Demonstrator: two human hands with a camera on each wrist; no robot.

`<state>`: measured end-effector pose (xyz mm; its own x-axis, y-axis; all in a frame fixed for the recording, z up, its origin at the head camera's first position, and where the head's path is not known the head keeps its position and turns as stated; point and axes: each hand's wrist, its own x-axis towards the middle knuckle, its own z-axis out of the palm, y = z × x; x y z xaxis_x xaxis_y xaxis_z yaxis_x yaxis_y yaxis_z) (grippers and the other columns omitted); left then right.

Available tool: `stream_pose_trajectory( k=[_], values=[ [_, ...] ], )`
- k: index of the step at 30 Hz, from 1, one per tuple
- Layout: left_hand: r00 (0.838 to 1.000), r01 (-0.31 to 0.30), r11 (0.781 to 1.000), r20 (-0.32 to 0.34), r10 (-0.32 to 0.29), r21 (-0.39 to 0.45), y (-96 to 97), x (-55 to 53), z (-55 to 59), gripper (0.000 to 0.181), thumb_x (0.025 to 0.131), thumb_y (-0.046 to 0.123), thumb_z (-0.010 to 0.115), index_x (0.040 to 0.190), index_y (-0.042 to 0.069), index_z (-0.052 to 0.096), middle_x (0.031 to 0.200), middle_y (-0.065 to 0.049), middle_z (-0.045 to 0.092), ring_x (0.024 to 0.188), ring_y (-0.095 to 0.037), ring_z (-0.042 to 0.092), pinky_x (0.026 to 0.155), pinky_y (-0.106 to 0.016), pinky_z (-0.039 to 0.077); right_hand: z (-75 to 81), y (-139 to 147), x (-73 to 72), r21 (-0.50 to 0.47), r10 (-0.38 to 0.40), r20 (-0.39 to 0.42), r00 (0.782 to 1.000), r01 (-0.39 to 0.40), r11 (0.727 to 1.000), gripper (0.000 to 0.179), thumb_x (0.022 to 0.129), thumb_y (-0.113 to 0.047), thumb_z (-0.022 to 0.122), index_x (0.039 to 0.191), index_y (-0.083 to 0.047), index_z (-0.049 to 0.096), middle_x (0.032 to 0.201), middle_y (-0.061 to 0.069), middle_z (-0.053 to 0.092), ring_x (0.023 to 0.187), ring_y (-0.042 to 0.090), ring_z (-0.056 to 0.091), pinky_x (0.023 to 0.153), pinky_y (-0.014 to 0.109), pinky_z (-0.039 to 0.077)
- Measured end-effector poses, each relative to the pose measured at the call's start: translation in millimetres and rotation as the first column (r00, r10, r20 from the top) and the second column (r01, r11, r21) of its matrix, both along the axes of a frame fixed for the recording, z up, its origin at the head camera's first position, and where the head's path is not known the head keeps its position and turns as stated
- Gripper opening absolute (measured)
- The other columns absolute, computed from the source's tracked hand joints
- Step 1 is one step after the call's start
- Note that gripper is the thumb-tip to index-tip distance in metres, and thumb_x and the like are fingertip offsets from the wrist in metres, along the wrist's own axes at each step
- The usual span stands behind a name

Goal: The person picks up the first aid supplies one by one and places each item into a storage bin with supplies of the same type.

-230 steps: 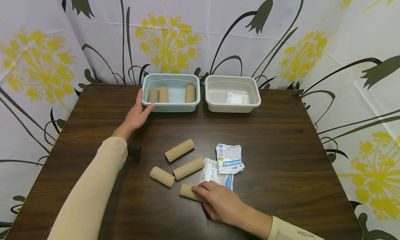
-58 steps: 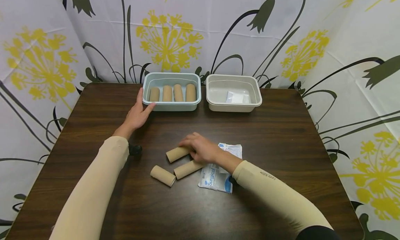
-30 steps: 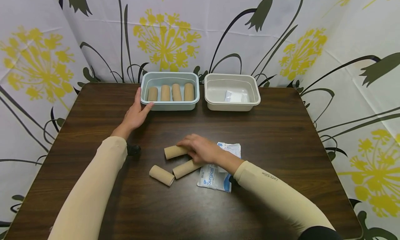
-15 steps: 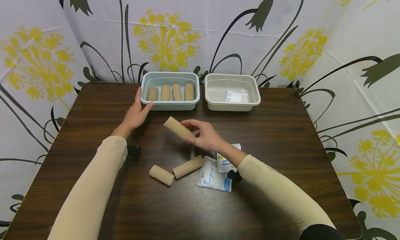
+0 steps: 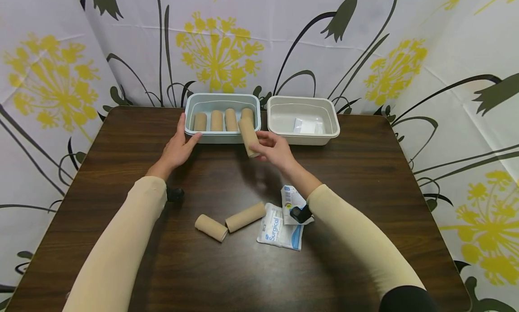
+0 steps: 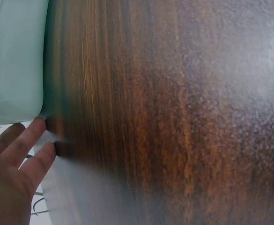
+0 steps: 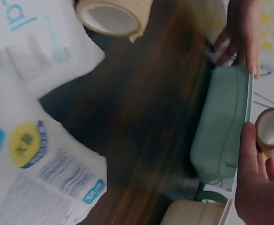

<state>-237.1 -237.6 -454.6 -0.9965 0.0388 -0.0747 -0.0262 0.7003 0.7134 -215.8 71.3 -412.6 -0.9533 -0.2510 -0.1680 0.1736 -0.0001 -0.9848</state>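
Note:
My right hand point(image 5: 275, 150) pinches a tan cardboard tube point(image 5: 248, 136) between thumb and fingers. The tube is tilted over the front right rim of the light blue tub point(image 5: 223, 138); its pale hollow end shows in the right wrist view. Inside the tub several tan tubes point(image 5: 216, 121) stand side by side. At the tub's front left corner my left hand point(image 5: 173, 152) rests with its fingers along the side and its thumb by the front rim. Two more cardboard tubes, one shorter point(image 5: 211, 228) and one longer point(image 5: 245, 217), lie on the table.
A beige tub point(image 5: 304, 140) with a small white packet point(image 5: 308, 126) inside stands right of the blue one. Two overlapping white dressing packets, a lower one point(image 5: 279, 231) and an upper one point(image 5: 291, 199), lie below my right forearm on the dark wooden table point(image 5: 365, 167).
My right hand put another tube into the blue tub, then picked up the rear tube from the table and carried it up to the tub's rim. The left hand stayed at the corner.

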Motion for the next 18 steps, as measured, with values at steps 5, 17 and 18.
stream_pose_trajectory(
  k=[5,17,18],
  values=[
    [1.000,-0.004,1.000,0.003,0.004,-0.001,0.0,-0.8,-1.4,0.088,0.097,0.062,0.041,0.154,0.033,-0.020,0.161,-0.022,0.011,0.140,-0.051,0.022,0.108,-0.066,0.016,2.2,-3.0,-14.3,-0.077,-0.088,0.086,0.992,0.094,0.993,0.048,0.092,-0.008,0.070,0.137,-0.001,0.053,0.124,0.021,0.061,0.094,0.027,0.065,0.088,0.050,0.051],
    [1.000,-0.006,1.000,-0.012,0.006,0.000,-0.1,-1.6,-3.1,0.087,0.098,0.061,0.042,0.155,0.033,-0.018,0.160,-0.023,0.013,0.140,-0.050,0.023,0.108,-0.066,0.017,9.9,-15.5,-39.6,-0.103,-0.174,0.138,0.975,0.189,0.977,0.051,0.090,-0.010,0.072,0.136,-0.002,0.054,0.120,0.017,0.062,0.096,0.024,0.065,0.082,0.039,0.055],
    [1.000,-0.007,1.000,-0.013,0.007,0.000,0.1,-1.9,-3.6,0.087,0.098,0.061,0.042,0.155,0.034,-0.018,0.160,-0.022,0.014,0.140,-0.049,0.023,0.108,-0.066,0.017,10.9,-16.9,-41.3,-0.100,-0.178,0.132,0.975,0.192,0.976,0.051,0.090,-0.010,0.072,0.136,-0.002,0.054,0.120,0.017,0.062,0.097,0.025,0.065,0.083,0.040,0.055]
  ],
)
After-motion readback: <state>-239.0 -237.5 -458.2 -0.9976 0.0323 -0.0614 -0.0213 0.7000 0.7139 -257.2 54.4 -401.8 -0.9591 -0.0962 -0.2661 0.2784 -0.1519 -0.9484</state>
